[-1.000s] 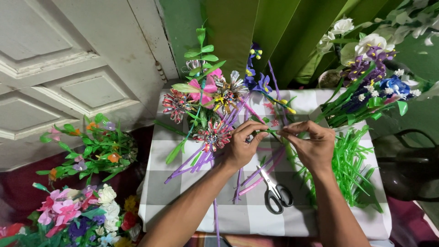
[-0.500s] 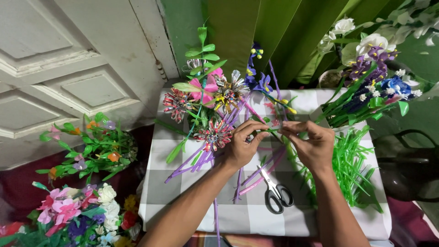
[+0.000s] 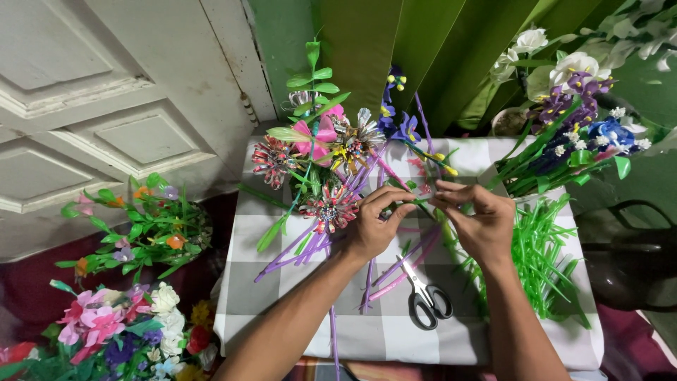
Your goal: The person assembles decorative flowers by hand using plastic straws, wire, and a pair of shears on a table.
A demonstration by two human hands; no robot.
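A thin green plastic stem point(image 3: 422, 202) is pinched crosswise between the left hand point(image 3: 372, 227) and right hand point(image 3: 478, 222), fingertips of both closed on it, equally near

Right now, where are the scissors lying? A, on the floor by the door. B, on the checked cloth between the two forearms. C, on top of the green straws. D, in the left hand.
B: the scissors lie flat on the checked cloth between the forearms, touched by neither hand.
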